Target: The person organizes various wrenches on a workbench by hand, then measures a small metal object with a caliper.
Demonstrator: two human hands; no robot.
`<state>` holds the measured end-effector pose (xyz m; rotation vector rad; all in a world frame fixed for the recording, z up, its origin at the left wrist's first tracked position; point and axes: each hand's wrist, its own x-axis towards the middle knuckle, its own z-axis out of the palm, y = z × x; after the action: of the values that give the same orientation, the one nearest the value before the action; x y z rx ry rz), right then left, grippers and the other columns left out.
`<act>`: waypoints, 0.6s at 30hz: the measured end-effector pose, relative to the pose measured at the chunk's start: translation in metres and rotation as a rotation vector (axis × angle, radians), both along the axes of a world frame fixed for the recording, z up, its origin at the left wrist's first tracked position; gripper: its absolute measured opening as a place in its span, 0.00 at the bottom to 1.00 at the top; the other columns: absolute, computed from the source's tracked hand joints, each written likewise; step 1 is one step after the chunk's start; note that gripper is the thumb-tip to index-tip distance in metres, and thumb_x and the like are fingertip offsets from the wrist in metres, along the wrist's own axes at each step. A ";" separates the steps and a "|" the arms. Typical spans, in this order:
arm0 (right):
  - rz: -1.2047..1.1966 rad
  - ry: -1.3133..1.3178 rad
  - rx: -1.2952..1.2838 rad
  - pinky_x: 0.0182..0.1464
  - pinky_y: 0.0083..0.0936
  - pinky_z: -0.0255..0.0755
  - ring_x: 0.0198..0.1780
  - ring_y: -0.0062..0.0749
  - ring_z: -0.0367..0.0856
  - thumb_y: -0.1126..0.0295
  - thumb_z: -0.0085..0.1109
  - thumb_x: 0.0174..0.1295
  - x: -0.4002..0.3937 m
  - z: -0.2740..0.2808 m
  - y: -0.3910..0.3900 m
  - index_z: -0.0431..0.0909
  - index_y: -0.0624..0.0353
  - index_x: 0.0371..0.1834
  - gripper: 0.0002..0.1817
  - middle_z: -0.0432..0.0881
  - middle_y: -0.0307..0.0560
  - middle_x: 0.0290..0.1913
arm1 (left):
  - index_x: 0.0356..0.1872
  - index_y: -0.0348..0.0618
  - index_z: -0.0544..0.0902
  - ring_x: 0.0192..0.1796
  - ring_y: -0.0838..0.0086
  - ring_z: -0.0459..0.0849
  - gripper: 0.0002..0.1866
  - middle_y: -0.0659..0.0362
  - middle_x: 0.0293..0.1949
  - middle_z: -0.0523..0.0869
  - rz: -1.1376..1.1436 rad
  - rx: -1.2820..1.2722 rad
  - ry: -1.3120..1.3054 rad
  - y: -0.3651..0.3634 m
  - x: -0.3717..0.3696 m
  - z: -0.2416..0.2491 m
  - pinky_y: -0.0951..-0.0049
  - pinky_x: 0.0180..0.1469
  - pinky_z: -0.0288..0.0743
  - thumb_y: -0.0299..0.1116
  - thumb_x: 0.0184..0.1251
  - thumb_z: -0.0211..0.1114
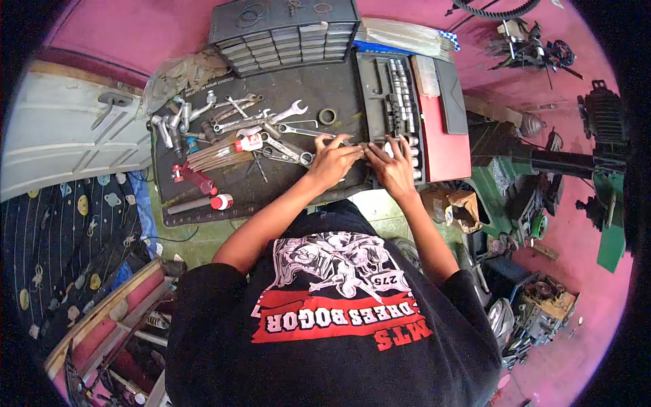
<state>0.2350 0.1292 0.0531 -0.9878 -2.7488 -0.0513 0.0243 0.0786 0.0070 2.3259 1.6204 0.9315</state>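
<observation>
Now both hands, L hand (333, 163) & R hand (393, 165), at socket case (380, 81) edge.

Black mat (339, 88): wrenches (271, 125), socket case (393, 102), drawer organizer (285, 30).

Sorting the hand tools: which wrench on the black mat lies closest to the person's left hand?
The combination wrench with its ring end just beside the left hand; the other wrenches lie farther up and left on the black mat.

Both arms outstretched, left hand (332, 161) and right hand (393, 165) fingertips together, palms down
</observation>
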 end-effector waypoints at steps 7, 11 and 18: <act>0.056 0.016 -0.034 0.80 0.52 0.53 0.70 0.43 0.75 0.70 0.58 0.60 -0.005 -0.009 0.006 0.88 0.49 0.55 0.20 0.88 0.37 0.58 | 0.48 0.54 0.92 0.64 0.69 0.78 0.11 0.72 0.50 0.91 0.018 -0.011 -0.015 -0.007 -0.008 0.000 0.42 0.66 0.57 0.35 0.67 0.67; 0.111 0.027 -0.042 0.80 0.52 0.53 0.70 0.43 0.75 0.72 0.59 0.58 -0.020 -0.014 0.004 0.88 0.51 0.54 0.20 0.88 0.39 0.57 | 0.48 0.55 0.92 0.65 0.70 0.79 0.13 0.70 0.50 0.92 0.035 -0.026 0.047 -0.013 -0.021 -0.003 0.44 0.65 0.55 0.34 0.62 0.71; 0.165 0.049 -0.061 0.81 0.53 0.53 0.69 0.44 0.75 0.73 0.62 0.55 -0.058 -0.016 -0.004 0.88 0.53 0.52 0.19 0.89 0.40 0.54 | 0.45 0.53 0.92 0.64 0.72 0.79 0.11 0.71 0.48 0.91 0.139 -0.042 0.058 -0.029 -0.044 -0.003 0.43 0.64 0.56 0.34 0.63 0.69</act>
<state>0.1770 0.1255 0.0369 -0.7616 -2.7901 0.0826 -0.0199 0.0493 0.0041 2.2564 1.8265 0.8550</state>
